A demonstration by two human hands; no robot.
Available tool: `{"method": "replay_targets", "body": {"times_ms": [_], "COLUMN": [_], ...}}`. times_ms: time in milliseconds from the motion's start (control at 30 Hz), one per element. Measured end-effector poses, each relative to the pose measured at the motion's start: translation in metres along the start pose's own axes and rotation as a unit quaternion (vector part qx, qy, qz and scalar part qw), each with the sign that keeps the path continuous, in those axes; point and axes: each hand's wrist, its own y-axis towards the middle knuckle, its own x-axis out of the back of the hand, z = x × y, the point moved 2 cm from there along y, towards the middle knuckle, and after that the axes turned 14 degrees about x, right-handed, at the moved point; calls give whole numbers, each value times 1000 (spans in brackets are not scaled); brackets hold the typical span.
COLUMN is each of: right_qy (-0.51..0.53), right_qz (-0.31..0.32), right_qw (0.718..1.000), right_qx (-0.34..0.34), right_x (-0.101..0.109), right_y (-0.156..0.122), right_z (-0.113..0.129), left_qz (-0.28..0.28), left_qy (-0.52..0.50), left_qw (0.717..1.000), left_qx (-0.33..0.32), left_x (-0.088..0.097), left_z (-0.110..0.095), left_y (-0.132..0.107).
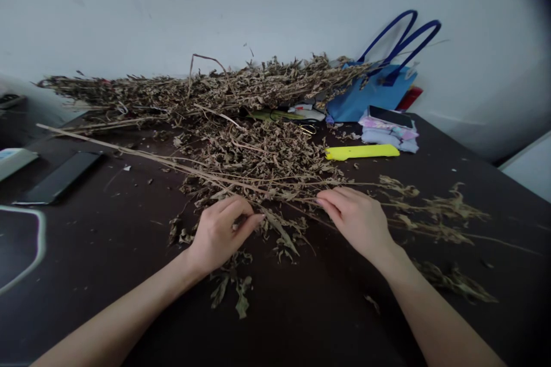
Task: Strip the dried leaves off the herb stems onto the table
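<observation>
Over the dark table, my left hand point(221, 232) is closed, thumb and fingers bent together at a dried leafy sprig point(282, 234). The exact grip is partly hidden behind the fingers. My right hand point(357, 218) pinches a thin dried plant stem point(301, 199), whose leafy ends point(447, 209) trail off to the right. Just beyond both hands lies a loose heap of dried leaves point(267, 152). Long bare stalks point(142, 153) cross the heap from the far left. A few leaves point(241, 298) lie below my left hand.
A large bundle of dried plants point(258, 86) lies along the wall. Behind the heap are scissors point(307, 130), a yellow tool point(361, 152), a blue bag point(365, 97) and a phone point(390, 116) on folded cloth point(387, 136). Another dark phone point(62, 178) and a white cable point(42, 235) are at left.
</observation>
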Motion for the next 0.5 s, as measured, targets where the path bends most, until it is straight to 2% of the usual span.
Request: {"method": "replay_targets", "body": {"times_ms": [133,200,300,400,500], "right_qy": [-1,0,3,4,-1], "right_qz": [-6,-10,-23,-44,-56], "right_qw": [1000,1000,1000,999,998], "right_qx": [-9,-11,-7,-2,-1], "right_x": [1,1,1,1,2], "right_y": [-1,-1,0,0,0], "right_z": [1,1,2,2,3], "left_qz": [96,173,268,286,248], "left_qy": [-23,-64,-137,-192,-269], "left_qw": [987,960,903,866,843], "left_qx": [130,211,307,363,393], "left_x": [-3,-5,-10,-13,-16], "left_z": [-1,0,3,7,10], "left_y": [-3,-4,-4,-3,-1]}}
